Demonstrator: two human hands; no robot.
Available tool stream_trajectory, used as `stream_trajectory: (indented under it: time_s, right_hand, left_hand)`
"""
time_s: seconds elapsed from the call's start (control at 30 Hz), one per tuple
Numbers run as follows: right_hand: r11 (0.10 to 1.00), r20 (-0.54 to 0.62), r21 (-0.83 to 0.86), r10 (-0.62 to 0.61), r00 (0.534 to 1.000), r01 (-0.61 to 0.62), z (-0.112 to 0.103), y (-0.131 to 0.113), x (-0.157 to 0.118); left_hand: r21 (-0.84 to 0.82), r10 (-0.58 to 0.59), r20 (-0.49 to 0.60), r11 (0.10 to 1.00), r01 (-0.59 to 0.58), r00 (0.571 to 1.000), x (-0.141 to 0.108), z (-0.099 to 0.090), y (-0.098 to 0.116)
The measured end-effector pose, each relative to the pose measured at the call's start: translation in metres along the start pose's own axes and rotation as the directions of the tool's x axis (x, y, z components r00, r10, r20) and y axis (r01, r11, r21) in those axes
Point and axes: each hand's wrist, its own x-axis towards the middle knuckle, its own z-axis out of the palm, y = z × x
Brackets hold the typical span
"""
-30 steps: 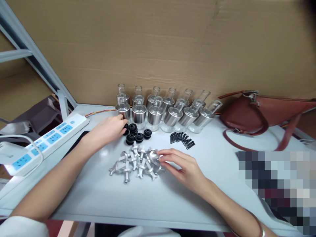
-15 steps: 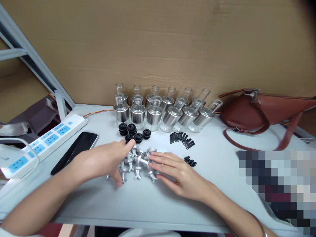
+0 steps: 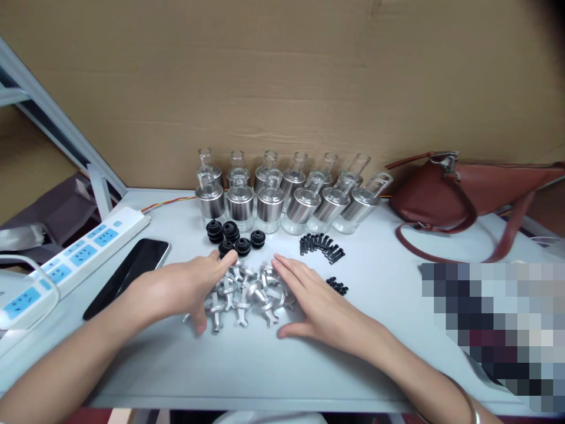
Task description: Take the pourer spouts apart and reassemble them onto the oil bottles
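Observation:
A pile of silver metal parts lies on the grey table between my hands. At its left edge, my left hand is open, with thumb and fingers apart. On the other side my right hand is open too, thumb spread from the fingers, beside the pile. Several black ribbed pieces sit just behind the pile. Farther back stand two rows of glass bottles with metal bands. Thin black strips and small black parts lie to the right.
A white power strip and a black phone lie on the left of the table. On the right are a brown leather bag and a blurred-out area. A cardboard wall rises behind the bottles.
My right hand has shifted off the silver parts to their right side, and its thumb now stands apart. The silver parts are slightly more spread. The whole view has shifted slightly.

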Motion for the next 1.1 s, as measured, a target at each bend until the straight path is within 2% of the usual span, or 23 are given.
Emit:
stream_trajectory:
  time_s: [0.07, 0.2, 0.43, 0.57, 0.77, 0.93, 1.1]
  right_hand:
    - [0.998, -0.025, -0.009, 0.058, 0.998, -0.059, -0.002, -0.002, 0.002]
    - [0.987, 0.005, -0.054, 0.153, 0.988, -0.153, 0.001, -0.002, 0.003]
    - [0.990, -0.063, -0.088, 0.109, 0.992, -0.114, 0.013, -0.001, 0.003]
    - [0.990, -0.050, -0.082, 0.114, 0.992, -0.118, 0.015, -0.006, 0.005]
    - [0.995, -0.006, 0.035, 0.091, 0.996, -0.091, 0.003, -0.007, 0.001]
    - [0.984, 0.055, 0.068, 0.161, 0.985, -0.164, -0.013, 0.003, -0.006]
    - [0.971, 0.114, 0.146, 0.175, 0.978, -0.190, -0.014, 0.008, -0.009]
  left_hand:
    - [-0.008, -0.009, 0.002, 1.000, 0.009, 1.000, -0.003, -0.003, 0.004]
    - [0.018, 0.003, 0.004, 1.000, -0.003, 1.000, -0.003, -0.003, 0.009]
    - [0.017, 0.065, -0.049, 0.998, -0.065, 0.997, 0.011, 0.013, 0.005]
    - [0.034, 0.093, -0.070, 0.995, -0.090, 0.993, 0.012, 0.014, 0.006]
    - [0.077, 0.091, -0.094, 0.993, -0.084, 0.991, 0.003, 0.007, 0.005]
    - [0.098, 0.068, -0.039, 0.993, -0.064, 0.997, -0.007, 0.005, -0.005]
    - [0.133, 0.119, -0.028, 0.984, -0.114, 0.992, -0.009, 0.010, -0.010]
